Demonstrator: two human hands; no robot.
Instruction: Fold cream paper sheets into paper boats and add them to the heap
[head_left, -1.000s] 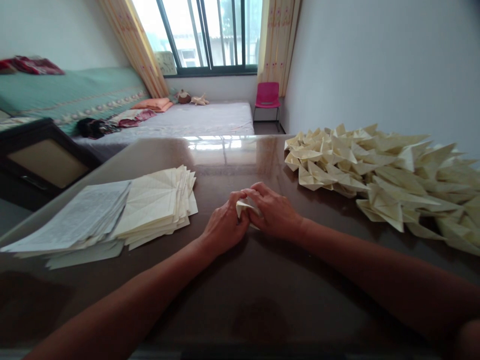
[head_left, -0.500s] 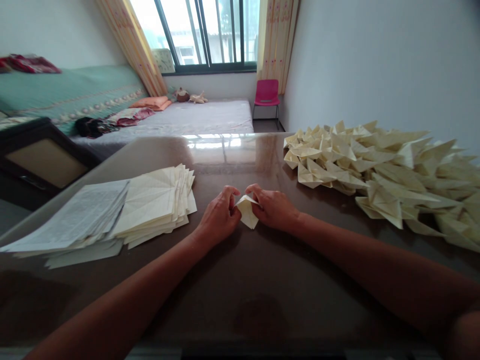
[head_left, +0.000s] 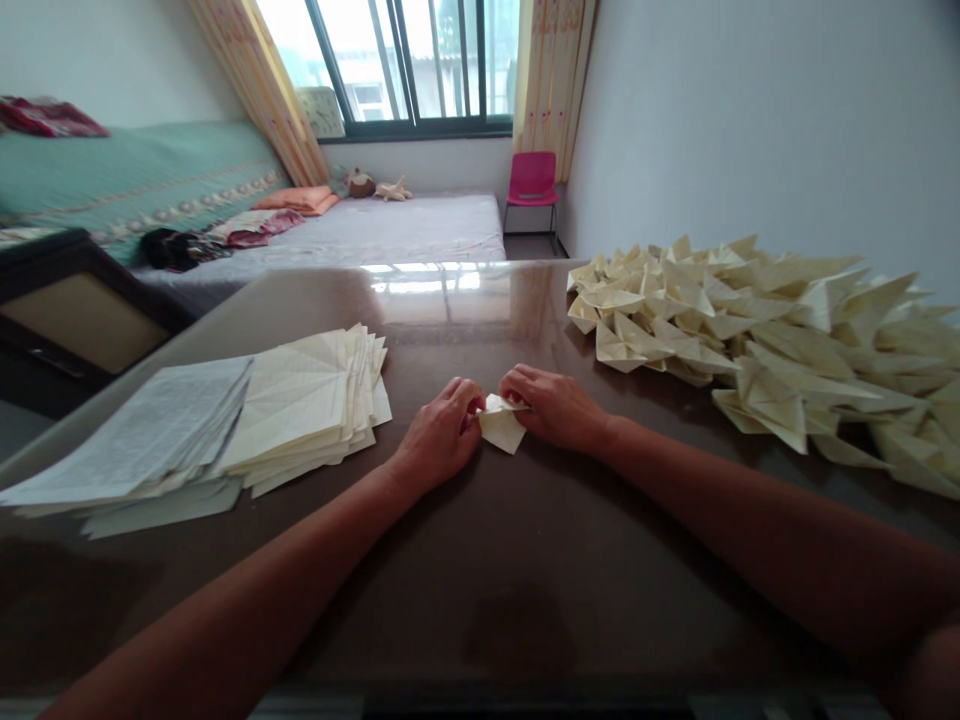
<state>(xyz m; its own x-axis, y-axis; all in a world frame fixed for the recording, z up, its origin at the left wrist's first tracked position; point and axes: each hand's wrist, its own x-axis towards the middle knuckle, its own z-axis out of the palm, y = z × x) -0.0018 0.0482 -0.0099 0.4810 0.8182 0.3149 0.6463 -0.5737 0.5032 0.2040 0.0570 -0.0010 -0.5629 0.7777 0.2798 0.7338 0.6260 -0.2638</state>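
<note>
A small folded piece of cream paper [head_left: 502, 428] is held between both hands above the middle of the brown table. My left hand [head_left: 444, 425] pinches its left side, fingers curled and thumb pressed in. On the opposite side my right hand [head_left: 551, 408] grips the paper's right edge with bent fingers. A pointed lower flap hangs toward me, while the upper part is partly hidden by my fingers.
Left on the glossy table [head_left: 480, 560] lie a stack of creased cream sheets [head_left: 300, 400] and a stack of printed paper [head_left: 150, 430]. A large heap of folded paper shapes [head_left: 750, 330] spreads along the right. Beyond the table are a bed [head_left: 420, 225] and a pink chair [head_left: 532, 180].
Both hands have shifted slightly, and the upper part of the folded paper now sits lower and flatter between the fingers. The view has tilted a little.
</note>
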